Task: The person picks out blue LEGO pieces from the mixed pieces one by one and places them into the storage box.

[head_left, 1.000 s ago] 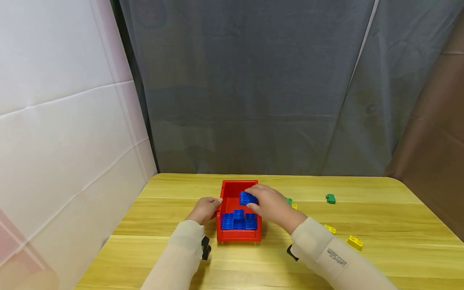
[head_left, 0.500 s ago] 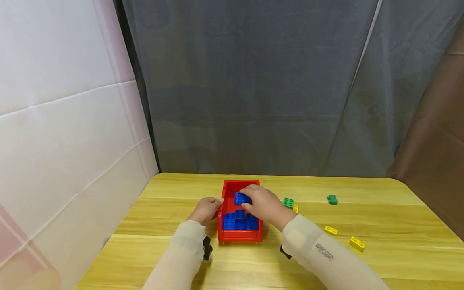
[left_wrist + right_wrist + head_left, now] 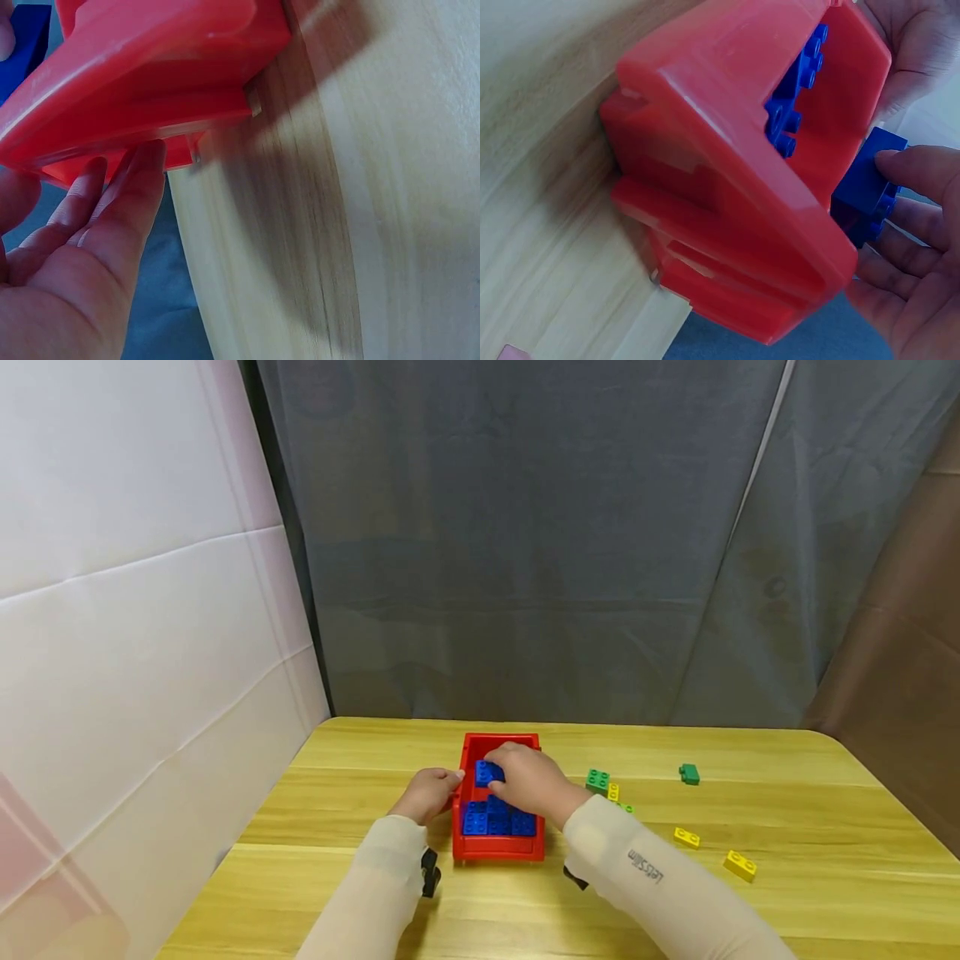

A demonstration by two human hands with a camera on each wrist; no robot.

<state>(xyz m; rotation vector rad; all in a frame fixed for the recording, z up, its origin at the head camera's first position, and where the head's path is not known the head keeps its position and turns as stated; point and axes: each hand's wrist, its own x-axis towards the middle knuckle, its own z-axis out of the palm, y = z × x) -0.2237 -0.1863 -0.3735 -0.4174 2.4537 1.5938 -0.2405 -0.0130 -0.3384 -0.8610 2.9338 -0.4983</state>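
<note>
A red plastic storage bin (image 3: 498,849) stands on the wooden table. My left hand (image 3: 427,793) holds its left wall, thumb over the rim; the left wrist view shows those fingers (image 3: 124,225) reaching under the bin's lip. Between thumb and fingers, my right hand (image 3: 532,781) pinches a blue toy brick (image 3: 487,773) inside the bin's opening, toward the left wall. Studs on this brick (image 3: 874,169) show in the right wrist view. Several blue bricks (image 3: 498,821) sit at the bin's near end, one on top of another; the right hand's underside is hidden in the head view.
To the bin's right lie a green brick (image 3: 597,780) and a small yellow one (image 3: 613,792), with a light green piece (image 3: 626,807) partly behind the sleeve. Farther right are a dark green piece (image 3: 689,773) and two yellow bricks, one nearer (image 3: 740,866). A grey curtain (image 3: 510,543) hangs behind the table.
My right hand has moved left with the blue brick, across the bin toward its left wall. The left hand keeps its hold on the bin.
</note>
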